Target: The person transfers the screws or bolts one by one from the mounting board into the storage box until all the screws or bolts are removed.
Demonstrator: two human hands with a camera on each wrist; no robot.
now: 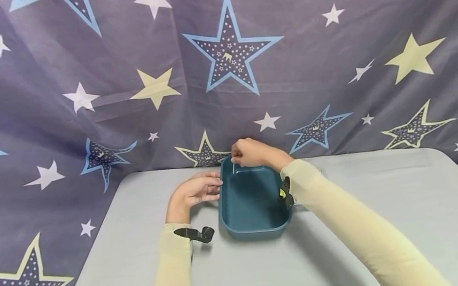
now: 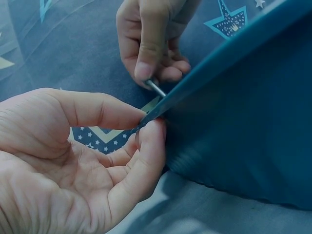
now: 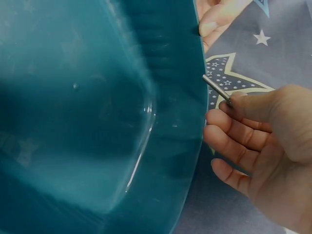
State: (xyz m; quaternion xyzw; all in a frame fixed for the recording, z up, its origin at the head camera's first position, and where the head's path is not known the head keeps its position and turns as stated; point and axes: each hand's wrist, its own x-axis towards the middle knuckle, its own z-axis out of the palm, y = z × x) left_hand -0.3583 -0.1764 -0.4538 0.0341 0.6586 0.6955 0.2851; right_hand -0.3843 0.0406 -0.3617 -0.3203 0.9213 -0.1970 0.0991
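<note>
A deep teal plastic tray with rounded corners rests on the table. At its left rim is my left hand; the left wrist view shows its thumb and fingers pinching the tray's edge. My right hand is at the tray's far left corner. Between its thumb and forefinger it pinches a thin, short metal rod. The rod's free end points to the tray rim and looks very close to it in the right wrist view; contact cannot be told. The inside of the tray shows no loose object.
The tray stands on a pale grey table. A dark cloth with stars hangs right behind the table's far edge. Something clear lies right of the tray, mostly hidden by the right sleeve.
</note>
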